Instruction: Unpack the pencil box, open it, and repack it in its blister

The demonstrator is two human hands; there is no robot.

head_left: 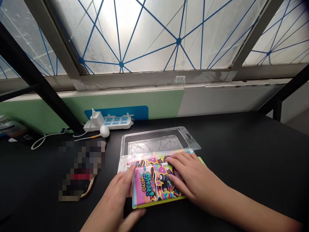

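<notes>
A pink printed pack (152, 185) with cartoon artwork and bold lettering lies on the black table (241, 145), its near edge lifted slightly. My left hand (116, 203) grips its left edge, thumb on top and fingers beneath. My right hand (190, 177) lies over its right half with the fingers spread across the print. A clear plastic blister tray (154, 141) sits directly behind the pack, its front edge overlapping the pack. Beneath that edge, a white printed card (123, 168) sticks out.
To the left lies a pixelated, obscured object (82, 170). Behind it stand a white power strip (117, 122) with a plug adapter and a white round cable-mounted item (104, 131). A bottle (12, 127) lies at far left. Black metal struts and a window with blue-taped glass rise behind the table.
</notes>
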